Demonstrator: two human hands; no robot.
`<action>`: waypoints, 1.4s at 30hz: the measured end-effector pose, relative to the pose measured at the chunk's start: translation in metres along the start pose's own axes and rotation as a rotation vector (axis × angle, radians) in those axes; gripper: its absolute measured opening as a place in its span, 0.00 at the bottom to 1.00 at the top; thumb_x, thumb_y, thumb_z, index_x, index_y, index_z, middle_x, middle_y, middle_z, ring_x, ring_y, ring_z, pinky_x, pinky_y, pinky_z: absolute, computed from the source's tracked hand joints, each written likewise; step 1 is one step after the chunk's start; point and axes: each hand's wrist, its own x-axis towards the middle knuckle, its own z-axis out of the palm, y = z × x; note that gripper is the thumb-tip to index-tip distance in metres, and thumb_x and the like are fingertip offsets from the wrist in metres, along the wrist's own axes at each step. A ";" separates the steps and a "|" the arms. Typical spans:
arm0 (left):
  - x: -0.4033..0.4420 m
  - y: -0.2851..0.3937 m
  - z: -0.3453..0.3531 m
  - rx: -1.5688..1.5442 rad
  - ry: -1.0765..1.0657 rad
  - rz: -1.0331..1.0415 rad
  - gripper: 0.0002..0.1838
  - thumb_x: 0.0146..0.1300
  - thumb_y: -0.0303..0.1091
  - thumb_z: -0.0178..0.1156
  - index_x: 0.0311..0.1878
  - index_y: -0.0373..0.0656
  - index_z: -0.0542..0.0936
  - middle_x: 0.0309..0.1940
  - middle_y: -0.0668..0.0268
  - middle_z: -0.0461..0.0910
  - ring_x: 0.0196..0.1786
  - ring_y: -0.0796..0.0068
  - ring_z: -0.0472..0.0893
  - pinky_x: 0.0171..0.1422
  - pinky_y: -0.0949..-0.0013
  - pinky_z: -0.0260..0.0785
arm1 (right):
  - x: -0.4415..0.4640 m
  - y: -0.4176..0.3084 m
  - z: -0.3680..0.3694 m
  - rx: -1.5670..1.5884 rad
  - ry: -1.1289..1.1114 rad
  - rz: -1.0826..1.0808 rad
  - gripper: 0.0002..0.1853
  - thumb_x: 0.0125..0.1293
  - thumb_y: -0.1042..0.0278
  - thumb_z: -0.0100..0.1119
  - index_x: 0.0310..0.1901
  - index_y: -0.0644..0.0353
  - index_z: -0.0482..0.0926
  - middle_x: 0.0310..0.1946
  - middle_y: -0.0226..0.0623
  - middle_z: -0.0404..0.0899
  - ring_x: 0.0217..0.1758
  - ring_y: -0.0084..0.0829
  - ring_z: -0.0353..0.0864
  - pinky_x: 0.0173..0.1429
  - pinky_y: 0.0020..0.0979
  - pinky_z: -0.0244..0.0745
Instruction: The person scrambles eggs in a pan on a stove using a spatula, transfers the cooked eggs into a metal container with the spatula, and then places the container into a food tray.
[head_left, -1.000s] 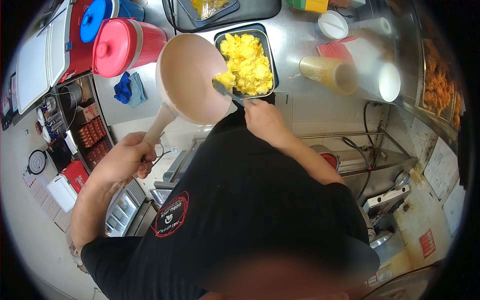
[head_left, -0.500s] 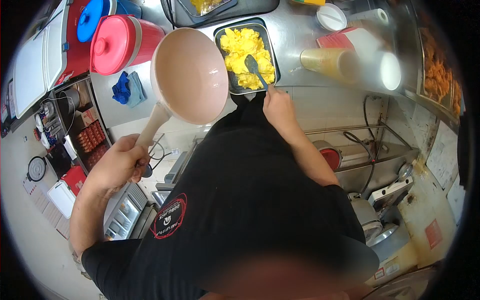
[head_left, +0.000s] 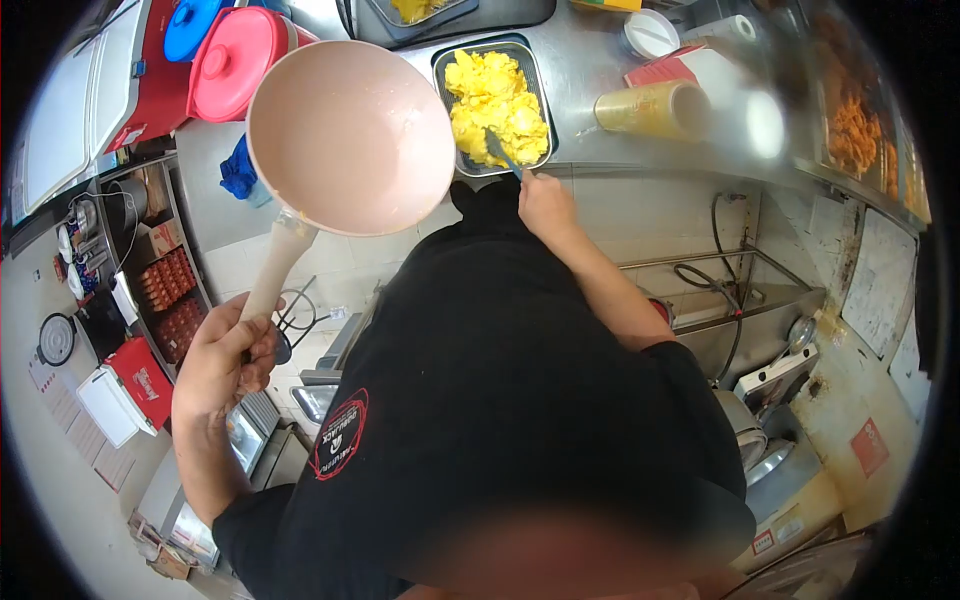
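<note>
The left hand [head_left: 228,355] grasps the handle [head_left: 277,262] of the pan [head_left: 345,130], upper left of the frame; the right hand [head_left: 548,208] grips the spatula [head_left: 495,145], against scrambled egg [head_left: 490,85] in the tray [head_left: 543,100], upper centre.

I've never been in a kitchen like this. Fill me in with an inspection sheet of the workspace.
Surface: shiny steel counter, with containers standing about.
Job's things: scrambled egg in a tray; spatula blade on the egg; frying pan raised beside the tray, a little residue inside.
Clutter: pink lidded jug; blue cloth partly hidden by the pan; white lidded tub.
Hands: left hand grips the pan's handle; right hand holds the spatula.
Cables: black cable or hose, lower right of the counter; cannot tell which.
Surroundings: eggs in trays at left; fried food at right.
</note>
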 end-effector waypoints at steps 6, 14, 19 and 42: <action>0.007 -0.032 -0.021 -0.137 -0.014 0.150 0.15 0.72 0.30 0.51 0.57 0.33 0.71 0.24 0.73 0.64 0.14 0.90 0.59 0.13 0.83 0.50 | -0.015 -0.020 -0.039 0.024 0.181 0.042 0.13 0.68 0.69 0.53 0.48 0.65 0.81 0.37 0.52 0.83 0.40 0.55 0.85 0.43 0.53 0.81; 0.033 -0.047 -0.036 -0.174 -0.121 0.257 0.14 0.74 0.30 0.51 0.59 0.34 0.69 0.24 0.71 0.64 0.14 0.87 0.60 0.15 0.79 0.51 | 0.012 -0.010 -0.030 -0.103 0.115 0.104 0.15 0.70 0.68 0.49 0.52 0.65 0.79 0.42 0.51 0.83 0.41 0.55 0.85 0.46 0.51 0.82; 0.042 -0.061 -0.022 -0.168 -0.175 0.286 0.14 0.73 0.29 0.51 0.58 0.36 0.69 0.23 0.71 0.64 0.14 0.86 0.61 0.16 0.79 0.51 | -0.007 -0.003 -0.072 0.075 0.345 -0.028 0.16 0.69 0.71 0.51 0.53 0.67 0.80 0.36 0.54 0.82 0.39 0.55 0.84 0.45 0.51 0.79; 0.002 -0.056 0.338 0.232 -0.784 0.123 0.16 0.69 0.25 0.52 0.58 0.37 0.68 0.23 0.69 0.66 0.13 0.85 0.60 0.15 0.77 0.50 | -0.342 0.255 -0.304 0.062 0.750 -0.126 0.20 0.52 0.77 0.66 0.50 0.56 0.88 0.22 0.31 0.72 0.18 0.31 0.75 0.24 0.31 0.72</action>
